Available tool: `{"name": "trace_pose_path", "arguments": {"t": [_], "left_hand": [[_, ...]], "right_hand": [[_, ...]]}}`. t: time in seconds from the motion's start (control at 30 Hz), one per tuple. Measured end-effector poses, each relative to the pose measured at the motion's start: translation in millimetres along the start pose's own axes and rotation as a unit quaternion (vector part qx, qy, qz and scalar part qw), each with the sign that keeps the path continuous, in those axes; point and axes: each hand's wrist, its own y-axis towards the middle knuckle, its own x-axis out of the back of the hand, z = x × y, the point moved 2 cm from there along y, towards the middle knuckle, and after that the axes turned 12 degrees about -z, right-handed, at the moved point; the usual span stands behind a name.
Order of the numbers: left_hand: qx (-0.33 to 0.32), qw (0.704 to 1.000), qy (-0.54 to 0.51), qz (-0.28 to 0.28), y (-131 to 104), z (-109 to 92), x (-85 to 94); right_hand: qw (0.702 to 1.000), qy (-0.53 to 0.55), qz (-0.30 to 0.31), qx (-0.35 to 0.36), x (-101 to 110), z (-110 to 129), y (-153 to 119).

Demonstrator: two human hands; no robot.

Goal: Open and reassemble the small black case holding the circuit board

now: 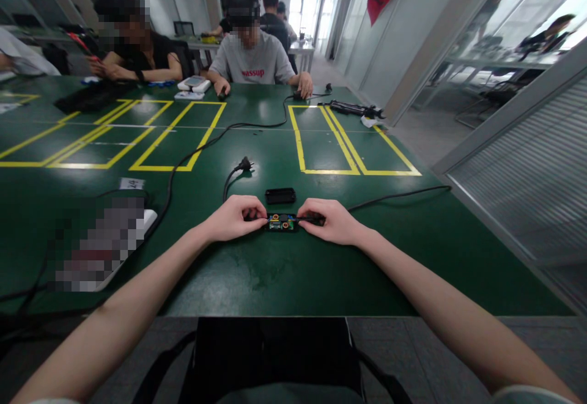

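A small power adapter (281, 223) lies opened on the green table, its circuit board with copper coils facing up in a black case half. My left hand (233, 219) is closed at the adapter's left end, thumb and forefinger pinching the black cable there. At the opposite end my right hand (334, 222) is closed in a pinch on the other cable (314, 218). Just beyond the board sits the loose black case cover (280, 195), touched by neither hand. A plug (245, 164) on a short bent cord rests behind my left hand. My fingers partly cover both cable ends.
A pixelated device with a white edge (149, 220) lies at the left, beside a long black cable (229, 128). Yellow tape outlines (298, 141) mark the table (220, 288). Across it sits a person in a grey shirt (252, 55); another person (151, 55) is further left.
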Motion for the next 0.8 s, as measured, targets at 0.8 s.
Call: {"name": "trace_pose_path", "arguments": {"t": [0.8], "left_hand": [[-0.023,0.999,0.034,-0.02,0.3,0.9,-9.5]], "right_hand": [[0.993,-0.108,0.034,0.029,-4.3,-5.9,-0.3]]}}
